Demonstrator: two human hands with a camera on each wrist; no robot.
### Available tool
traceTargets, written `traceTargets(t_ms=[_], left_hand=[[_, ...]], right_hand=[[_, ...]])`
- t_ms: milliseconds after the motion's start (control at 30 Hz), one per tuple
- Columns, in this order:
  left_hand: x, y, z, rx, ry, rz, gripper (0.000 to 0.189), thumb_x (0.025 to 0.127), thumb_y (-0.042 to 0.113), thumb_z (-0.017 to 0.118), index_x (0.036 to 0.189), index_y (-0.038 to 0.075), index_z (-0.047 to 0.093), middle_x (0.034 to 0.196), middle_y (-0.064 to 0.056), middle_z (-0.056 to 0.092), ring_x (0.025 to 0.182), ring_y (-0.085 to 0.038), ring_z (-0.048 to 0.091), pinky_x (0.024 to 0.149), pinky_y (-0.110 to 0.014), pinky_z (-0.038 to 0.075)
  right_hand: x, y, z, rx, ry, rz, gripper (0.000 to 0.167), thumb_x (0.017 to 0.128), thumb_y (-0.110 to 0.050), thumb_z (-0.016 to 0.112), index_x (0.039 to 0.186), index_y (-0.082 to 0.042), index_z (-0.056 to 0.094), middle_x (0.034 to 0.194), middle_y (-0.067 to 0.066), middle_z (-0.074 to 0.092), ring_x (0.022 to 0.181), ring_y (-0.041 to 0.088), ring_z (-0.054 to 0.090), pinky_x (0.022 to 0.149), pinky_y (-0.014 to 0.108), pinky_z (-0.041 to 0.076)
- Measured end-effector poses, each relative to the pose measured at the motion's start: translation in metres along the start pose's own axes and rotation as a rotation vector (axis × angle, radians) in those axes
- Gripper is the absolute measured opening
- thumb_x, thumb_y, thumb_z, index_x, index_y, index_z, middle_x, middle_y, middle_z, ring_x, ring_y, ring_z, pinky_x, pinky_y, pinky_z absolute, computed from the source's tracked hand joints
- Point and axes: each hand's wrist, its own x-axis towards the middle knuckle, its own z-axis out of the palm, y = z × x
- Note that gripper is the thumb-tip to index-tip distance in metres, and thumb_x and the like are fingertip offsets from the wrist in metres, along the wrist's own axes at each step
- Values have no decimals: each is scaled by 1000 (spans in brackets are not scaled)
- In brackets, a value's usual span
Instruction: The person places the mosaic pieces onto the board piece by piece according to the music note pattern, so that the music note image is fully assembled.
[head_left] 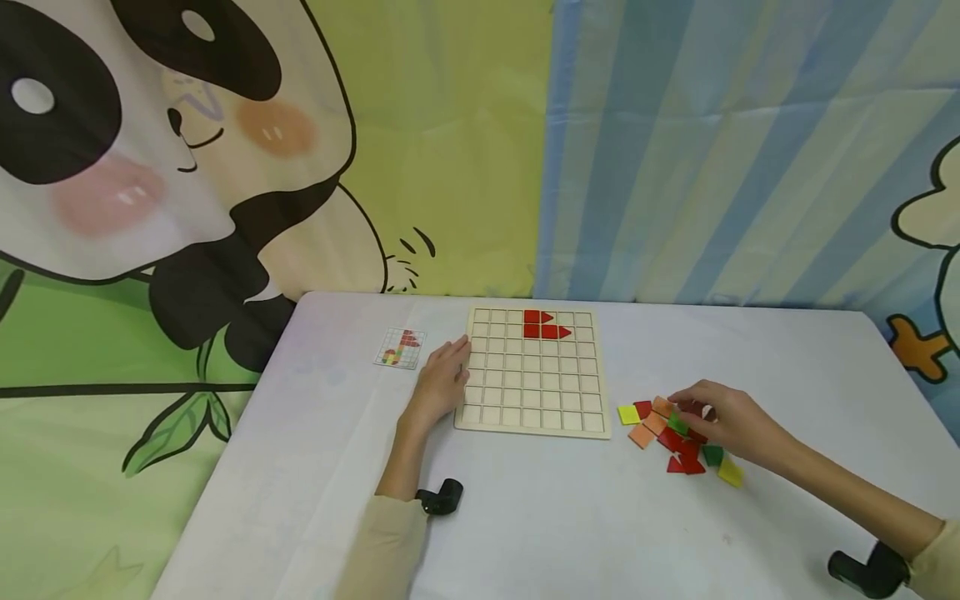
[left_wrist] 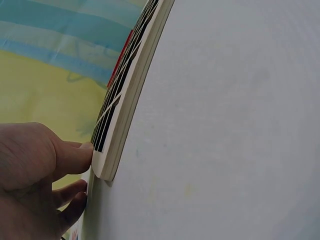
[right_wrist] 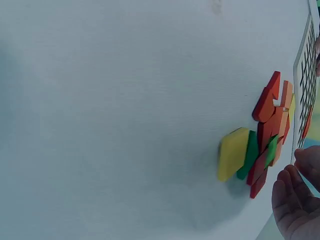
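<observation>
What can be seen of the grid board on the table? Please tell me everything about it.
The grid board is pale and looks wooden, roughly square, with a plain rim and thin dividers forming square cells. It lies flat on the white table. Near its far edge, red pieces, some square and some pointed, fill parts of two rows; the other cells are bare. The left hand touches its left edge.

Coloured tiles (head_left: 670, 439) beside gridded board (head_left: 531, 382)
</observation>
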Motion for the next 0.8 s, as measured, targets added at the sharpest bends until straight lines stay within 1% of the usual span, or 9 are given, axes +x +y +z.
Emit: traceTargets(t_ms=[167,233,333,400,500,600,667,733,800], left_hand=[[0,0,-1,-3,-5,3,52,104,6,55,155,2,45,168,-6,35,158,-34,24,127,-60,20],[-1,0,-2,1,-3,4,52,104,5,55,155,2,45,168,-6,35,158,-35,25,127,-60,21],[-1,0,-2,4,6,6,51,104,4,55,154,1,46,168,-7,37,157,-35,26,127,-60,22],[-1,0,-2,2,10,10,51,103,4,54,154,1,46,167,-8,37,157,-36,26,127,-60,22],[0,0,-1,1,3,11,51,104,5,54,154,1,45,168,-7,36,157,-35,26,127,-60,22],[0,0,0,3,-3,5,51,104,5,54,155,2,45,168,-6,36,158,-34,25,127,-60,22],[0,0,0,0,-4,-3,52,105,6,54,155,3,45,168,-5,35,158,-34,25,128,-59,21],[0,0,0,0,0,-4,51,104,6,54,155,2,45,168,-5,35,158,-34,25,127,-59,21],[0,0,0,2,2,-1,51,105,6,54,155,2,45,168,-5,35,158,-34,25,127,-59,22]], right_hand=[[-18,8,1,-15,22,72,29,83,0,82,111,0,75,100,6,72,85,16,64,66,16,56],[-22,11,2,-18,34,87,28,82,-2,83,110,-1,76,102,7,72,85,14,63,65,16,56],[-26,18,5,-25,70,62,24,81,-4,85,104,-5,77,100,4,71,84,5,61,64,17,56],[-28,24,7,-34,95,27,21,79,-4,87,97,-8,77,97,1,69,82,-2,58,64,17,56],[-29,32,10,-80,113,-42,23,74,-3,90,89,-14,77,93,-5,66,80,-5,55,64,17,56],[-30,37,11,-176,115,-117,26,69,-4,92,86,-18,79,91,-9,65,80,3,60,66,20,59],[-29,39,10,-242,103,-147,26,68,-5,93,87,-17,80,91,-8,67,82,12,64,69,25,62],[-28,40,7,-294,88,-154,25,69,-6,93,90,-15,81,92,-5,69,85,19,67,72,32,64],[-27,41,5,-315,62,-132,24,72,-8,92,92,-13,81,93,-2,71,88,22,69,74,37,65]])
